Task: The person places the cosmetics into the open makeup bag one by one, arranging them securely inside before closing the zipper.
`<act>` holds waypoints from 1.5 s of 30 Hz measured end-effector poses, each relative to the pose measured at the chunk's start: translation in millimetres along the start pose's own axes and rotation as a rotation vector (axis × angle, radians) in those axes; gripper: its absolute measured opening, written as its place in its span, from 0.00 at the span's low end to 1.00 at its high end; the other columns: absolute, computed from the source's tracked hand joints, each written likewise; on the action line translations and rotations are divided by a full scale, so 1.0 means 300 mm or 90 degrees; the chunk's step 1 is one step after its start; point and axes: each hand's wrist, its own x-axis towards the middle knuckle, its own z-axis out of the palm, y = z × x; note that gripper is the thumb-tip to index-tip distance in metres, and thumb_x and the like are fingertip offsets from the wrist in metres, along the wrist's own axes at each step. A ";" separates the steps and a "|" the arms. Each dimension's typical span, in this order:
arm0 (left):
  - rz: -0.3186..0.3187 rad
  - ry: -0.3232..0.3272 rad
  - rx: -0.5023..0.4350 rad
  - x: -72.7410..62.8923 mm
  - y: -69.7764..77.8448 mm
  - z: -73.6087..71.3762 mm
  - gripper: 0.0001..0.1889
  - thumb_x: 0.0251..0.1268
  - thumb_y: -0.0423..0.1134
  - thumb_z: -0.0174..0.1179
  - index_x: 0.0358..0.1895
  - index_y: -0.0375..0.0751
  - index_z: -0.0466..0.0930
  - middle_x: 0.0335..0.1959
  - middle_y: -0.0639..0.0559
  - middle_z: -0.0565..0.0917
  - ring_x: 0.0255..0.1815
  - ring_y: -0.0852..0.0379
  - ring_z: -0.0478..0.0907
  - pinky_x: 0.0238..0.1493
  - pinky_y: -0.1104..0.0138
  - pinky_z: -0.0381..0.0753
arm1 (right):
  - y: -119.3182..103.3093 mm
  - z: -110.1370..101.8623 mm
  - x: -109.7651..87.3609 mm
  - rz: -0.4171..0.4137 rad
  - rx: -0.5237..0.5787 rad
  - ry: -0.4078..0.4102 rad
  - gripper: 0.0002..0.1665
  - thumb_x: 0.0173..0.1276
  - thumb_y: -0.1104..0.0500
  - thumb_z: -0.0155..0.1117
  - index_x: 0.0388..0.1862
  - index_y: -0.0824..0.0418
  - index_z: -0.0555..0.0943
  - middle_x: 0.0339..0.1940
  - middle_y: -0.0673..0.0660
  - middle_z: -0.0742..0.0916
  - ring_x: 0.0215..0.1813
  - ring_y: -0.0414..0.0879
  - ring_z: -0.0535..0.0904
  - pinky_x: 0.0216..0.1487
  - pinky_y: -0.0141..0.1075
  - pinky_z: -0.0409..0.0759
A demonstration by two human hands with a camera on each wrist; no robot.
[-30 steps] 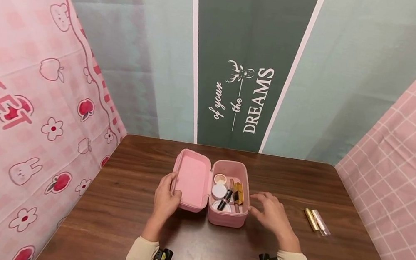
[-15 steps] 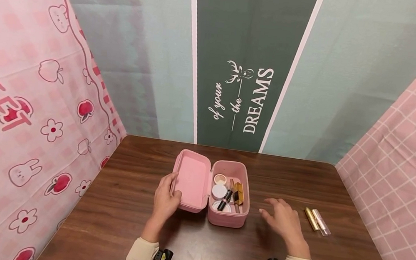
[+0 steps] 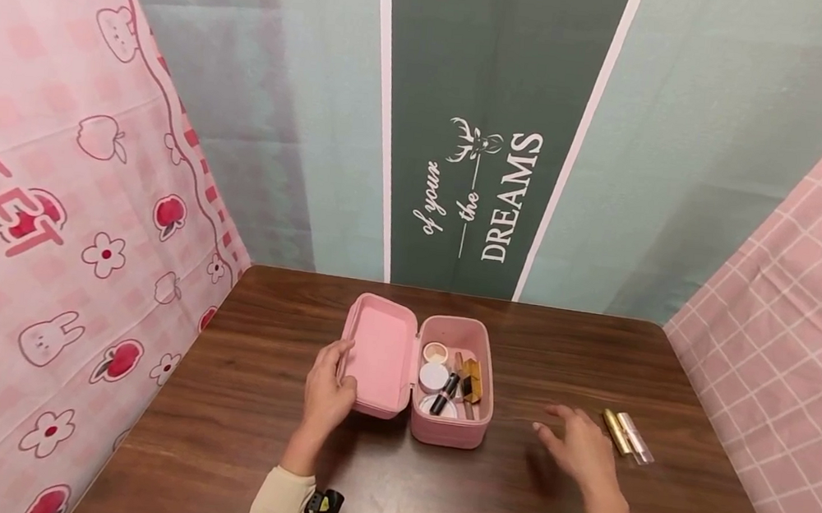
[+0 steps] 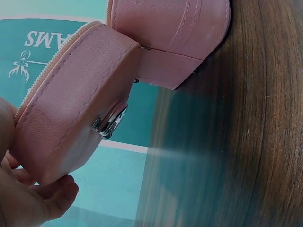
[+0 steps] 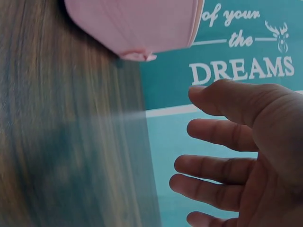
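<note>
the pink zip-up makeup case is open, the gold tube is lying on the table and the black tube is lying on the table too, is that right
Not quite: the black tube lies inside the pink zip-up makeup case, as the head view shows. The case is open, and the gold tube is lying on the table.

soft, fairly even light fills the room, leaving a pale, hazy glare at the near middle of the dark wood-grain table [image 3: 248,406]. soft-edged shadows lie just inward of the left hand [image 3: 328,397] and right hand [image 3: 581,455]. seen from either wrist, it's dimmer and bluer, the tabletop mirroring the teal backdrop [image 5: 163,94]; the pink zip case [image 4: 71,99] looks dusky from the left wrist, paler from the right, where the wood grain blurs. the head view stretches the pink side curtains [image 3: 88,217] outward.
</note>
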 end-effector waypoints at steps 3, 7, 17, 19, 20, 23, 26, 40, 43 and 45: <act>-0.001 -0.007 0.001 0.005 -0.001 0.003 0.28 0.37 0.19 0.54 0.50 0.34 0.78 0.52 0.40 0.76 0.52 0.43 0.74 0.48 0.51 0.71 | 0.018 -0.008 -0.011 0.019 0.002 -0.003 0.23 0.59 0.51 0.66 0.48 0.66 0.79 0.46 0.71 0.80 0.45 0.70 0.75 0.36 0.60 0.71; -0.005 -0.014 0.003 0.008 -0.002 0.005 0.28 0.38 0.19 0.54 0.51 0.34 0.78 0.53 0.40 0.76 0.53 0.43 0.73 0.49 0.51 0.71 | 0.038 -0.015 -0.017 0.032 0.005 -0.012 0.24 0.60 0.51 0.65 0.48 0.67 0.79 0.46 0.73 0.79 0.46 0.72 0.74 0.36 0.60 0.71; -0.017 -0.022 0.009 0.004 -0.008 0.002 0.27 0.39 0.20 0.54 0.51 0.35 0.79 0.54 0.40 0.75 0.53 0.42 0.73 0.48 0.51 0.71 | 0.099 -0.009 -0.017 0.041 0.017 0.016 0.22 0.60 0.53 0.65 0.46 0.69 0.79 0.44 0.73 0.80 0.46 0.71 0.74 0.38 0.59 0.70; -0.014 -0.022 0.009 0.004 -0.009 0.002 0.27 0.39 0.20 0.54 0.51 0.35 0.79 0.54 0.41 0.76 0.53 0.43 0.73 0.48 0.51 0.71 | 0.111 -0.011 -0.019 0.042 0.016 0.020 0.22 0.60 0.54 0.65 0.47 0.69 0.79 0.44 0.72 0.81 0.44 0.71 0.75 0.37 0.59 0.71; -0.012 -0.022 0.010 0.005 -0.010 0.002 0.27 0.38 0.20 0.54 0.51 0.35 0.79 0.53 0.41 0.76 0.52 0.43 0.73 0.47 0.51 0.71 | 0.116 -0.013 -0.020 0.045 0.016 0.019 0.22 0.60 0.54 0.65 0.47 0.69 0.79 0.43 0.73 0.81 0.43 0.71 0.75 0.37 0.59 0.71; -0.008 -0.021 0.011 0.007 -0.012 0.002 0.27 0.39 0.20 0.53 0.50 0.35 0.79 0.53 0.41 0.76 0.52 0.43 0.74 0.47 0.51 0.71 | 0.131 -0.021 -0.024 0.054 0.017 0.010 0.23 0.61 0.53 0.64 0.47 0.70 0.79 0.42 0.74 0.81 0.42 0.72 0.75 0.36 0.59 0.71; -0.006 -0.022 0.014 0.007 -0.013 0.001 0.27 0.39 0.20 0.53 0.50 0.35 0.79 0.53 0.41 0.76 0.51 0.43 0.74 0.46 0.51 0.71 | 0.147 -0.031 -0.029 0.065 0.010 0.006 0.23 0.62 0.52 0.63 0.48 0.70 0.78 0.42 0.74 0.80 0.43 0.72 0.75 0.36 0.59 0.70; -0.008 -0.026 0.010 0.009 -0.007 -0.002 0.27 0.40 0.20 0.54 0.51 0.36 0.79 0.53 0.41 0.76 0.52 0.43 0.74 0.46 0.51 0.71 | 0.244 -0.064 -0.070 0.114 0.028 0.005 0.26 0.64 0.50 0.60 0.49 0.72 0.77 0.42 0.80 0.77 0.44 0.75 0.72 0.39 0.60 0.69; -0.008 -0.027 0.011 0.008 -0.010 -0.001 0.27 0.40 0.20 0.54 0.51 0.36 0.79 0.53 0.41 0.76 0.52 0.43 0.74 0.46 0.50 0.71 | 0.258 -0.060 -0.078 0.101 0.024 0.025 0.25 0.63 0.52 0.61 0.48 0.73 0.77 0.38 0.79 0.78 0.42 0.74 0.73 0.38 0.60 0.69; -0.009 -0.027 0.012 0.007 -0.011 -0.001 0.27 0.40 0.20 0.54 0.51 0.36 0.79 0.53 0.41 0.76 0.52 0.43 0.74 0.46 0.50 0.71 | 0.264 -0.058 -0.082 0.094 0.023 0.031 0.25 0.63 0.52 0.61 0.49 0.73 0.76 0.37 0.79 0.78 0.41 0.74 0.73 0.38 0.60 0.69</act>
